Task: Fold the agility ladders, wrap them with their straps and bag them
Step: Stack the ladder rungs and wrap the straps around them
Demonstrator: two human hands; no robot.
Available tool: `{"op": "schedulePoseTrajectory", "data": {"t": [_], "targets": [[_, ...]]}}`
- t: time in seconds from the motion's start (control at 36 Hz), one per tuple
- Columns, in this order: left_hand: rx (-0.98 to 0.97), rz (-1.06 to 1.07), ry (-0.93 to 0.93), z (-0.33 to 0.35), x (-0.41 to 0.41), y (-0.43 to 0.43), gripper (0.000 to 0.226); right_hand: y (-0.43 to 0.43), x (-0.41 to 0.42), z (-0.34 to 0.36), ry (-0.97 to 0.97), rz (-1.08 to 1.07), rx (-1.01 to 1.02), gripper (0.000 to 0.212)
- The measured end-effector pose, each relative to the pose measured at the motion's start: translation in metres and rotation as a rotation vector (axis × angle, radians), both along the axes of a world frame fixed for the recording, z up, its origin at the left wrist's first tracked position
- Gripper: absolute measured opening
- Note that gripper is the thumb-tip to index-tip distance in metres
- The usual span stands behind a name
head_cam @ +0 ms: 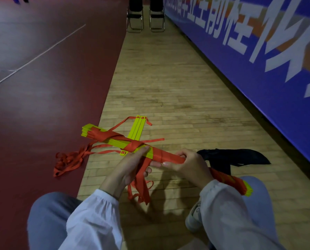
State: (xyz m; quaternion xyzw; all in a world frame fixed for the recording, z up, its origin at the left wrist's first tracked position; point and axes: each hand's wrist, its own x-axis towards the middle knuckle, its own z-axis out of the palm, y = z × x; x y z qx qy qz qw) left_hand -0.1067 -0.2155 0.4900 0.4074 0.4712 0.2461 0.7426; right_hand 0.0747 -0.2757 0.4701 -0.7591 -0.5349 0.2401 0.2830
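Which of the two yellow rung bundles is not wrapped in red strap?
The loose rungs lying on the wooden floor, behind the held bundle, which is wrapped.

Dim, wide-angle warp, blurred edges

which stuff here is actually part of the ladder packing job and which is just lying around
Job: wrapped ladder in the left hand and right hand; second ladder on the floor; loose red straps; black bag.
Just there: folding chairs; blue banner.

Indoor sports hall: marked red court flooring point(33, 78), blue sideline banner point(259, 69).
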Motion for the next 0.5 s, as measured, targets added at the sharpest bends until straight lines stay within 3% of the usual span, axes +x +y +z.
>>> {"op": "schedulePoseTrajectory", "data": {"t": [0.28,0.5], "targets": [[0.111,-0.043,0.038,0.000,-0.005,-0.005,0.035,0.003,0.010,0.000,0.130,0.152,-0.082,0.034],[0.106,-0.105,0.071,-0.007,-0.009,-0.009,0.048,0.003,0.019,0.001,0.252,0.230,-0.224,0.058]]}}
